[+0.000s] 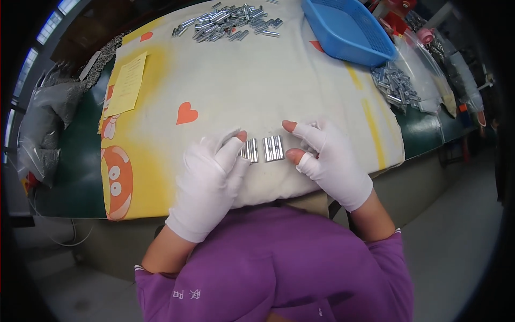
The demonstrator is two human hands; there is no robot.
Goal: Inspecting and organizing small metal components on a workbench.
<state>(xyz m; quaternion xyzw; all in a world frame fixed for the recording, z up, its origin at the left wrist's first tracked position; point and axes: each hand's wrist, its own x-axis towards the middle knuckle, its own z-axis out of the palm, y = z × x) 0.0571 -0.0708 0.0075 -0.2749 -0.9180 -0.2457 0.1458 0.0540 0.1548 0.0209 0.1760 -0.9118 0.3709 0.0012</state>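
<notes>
Two small groups of shiny metal tubes lie side by side on the pale cloth in front of me, a narrow gap between them. Next to the left group (252, 151) is my left hand (213, 163), in a white glove with a bare fingertip showing. Its fingers are apart and overlap the group's left edge; whether they press on it I cannot tell. Just right of the right group (273, 148), my right hand (328, 155), gloved likewise, holds nothing. Its thumb and forefinger are spread, their bare tips apart from the tubes.
Farther back lies a loose pile of metal tubes (228, 22). A blue plastic basket (351, 32) stands at the back right, with more metal parts (396, 86) beside it. A yellow paper slip (127, 85) rests at left, near filled clear bags (45, 121).
</notes>
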